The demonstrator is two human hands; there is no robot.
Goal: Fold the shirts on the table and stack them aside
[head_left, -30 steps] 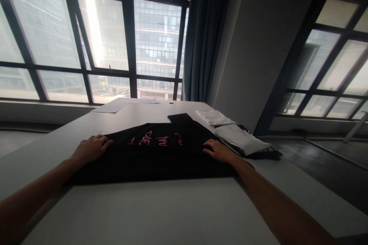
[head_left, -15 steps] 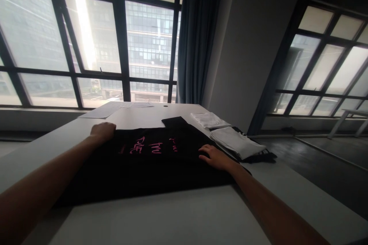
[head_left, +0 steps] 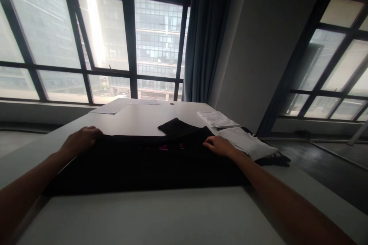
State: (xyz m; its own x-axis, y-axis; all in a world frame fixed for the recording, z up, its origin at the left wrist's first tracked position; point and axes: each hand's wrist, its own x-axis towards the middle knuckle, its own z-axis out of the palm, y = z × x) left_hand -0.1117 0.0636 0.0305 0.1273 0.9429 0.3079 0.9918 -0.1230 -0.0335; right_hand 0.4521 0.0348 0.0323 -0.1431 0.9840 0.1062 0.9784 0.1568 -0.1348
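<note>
A black garment [head_left: 143, 162] with a sliver of pink print is spread flat across the white table [head_left: 161, 214]; its far edge is pressed by the left hand [head_left: 79, 141] and right hand [head_left: 220, 146], fingers flat, nothing gripped.

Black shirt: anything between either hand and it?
Nothing visible. The left hand rests on the far left edge of the black shirt, and the right hand lies on its far right edge. The folded white cloths sit beside the right hand, not between it and the shirt.
</note>
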